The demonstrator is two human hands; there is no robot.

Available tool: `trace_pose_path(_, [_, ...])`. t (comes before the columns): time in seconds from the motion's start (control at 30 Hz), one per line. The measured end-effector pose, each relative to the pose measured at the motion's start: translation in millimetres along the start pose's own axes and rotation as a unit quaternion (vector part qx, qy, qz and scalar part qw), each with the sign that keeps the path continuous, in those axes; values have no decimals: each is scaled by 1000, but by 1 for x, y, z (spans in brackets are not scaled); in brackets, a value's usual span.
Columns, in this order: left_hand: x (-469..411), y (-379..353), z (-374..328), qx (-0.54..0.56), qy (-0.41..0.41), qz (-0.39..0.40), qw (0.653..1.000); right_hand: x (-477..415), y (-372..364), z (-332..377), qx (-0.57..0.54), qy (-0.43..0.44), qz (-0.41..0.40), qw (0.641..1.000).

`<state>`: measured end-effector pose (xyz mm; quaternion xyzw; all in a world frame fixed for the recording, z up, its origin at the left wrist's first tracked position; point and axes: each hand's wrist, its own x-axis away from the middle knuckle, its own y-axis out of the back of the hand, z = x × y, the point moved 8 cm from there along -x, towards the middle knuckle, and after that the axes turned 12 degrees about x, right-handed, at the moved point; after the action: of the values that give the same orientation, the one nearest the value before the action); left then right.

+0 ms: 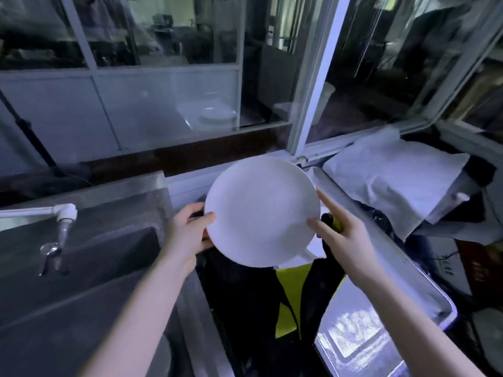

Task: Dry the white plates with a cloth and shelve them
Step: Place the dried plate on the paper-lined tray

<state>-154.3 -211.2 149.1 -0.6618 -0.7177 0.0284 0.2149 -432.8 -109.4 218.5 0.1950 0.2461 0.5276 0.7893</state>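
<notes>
Plate [261, 210] between sink [81, 268] left and tray [424, 289] right.

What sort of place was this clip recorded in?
Likely a dishwashing corner of a commercial kitchen or canteen: a steel sink with a tap, a white plate being handled beside it, a metal tray, and stacked plates behind glass.

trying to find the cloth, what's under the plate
A black and yellow cloth hangs below the plate, held at its rim by the left hand and right hand. A white edge peeks out too; the plate covers the rest of it.
</notes>
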Motion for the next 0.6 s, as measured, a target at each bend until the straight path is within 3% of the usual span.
trace_pose_path(0.17, [-6,-87,35,-18,34,65,997,-8,68,-53,-10,-57,-43,997])
trace_pose_path(0.3, [-12,-142,71,-31,66,93,993,-22,96,-94,-25,-92,-20,995])
trace_pose_path(0.6, [-49,-198,161,-61,132,79,986,-50,82,-225,-46,-229,32,972])
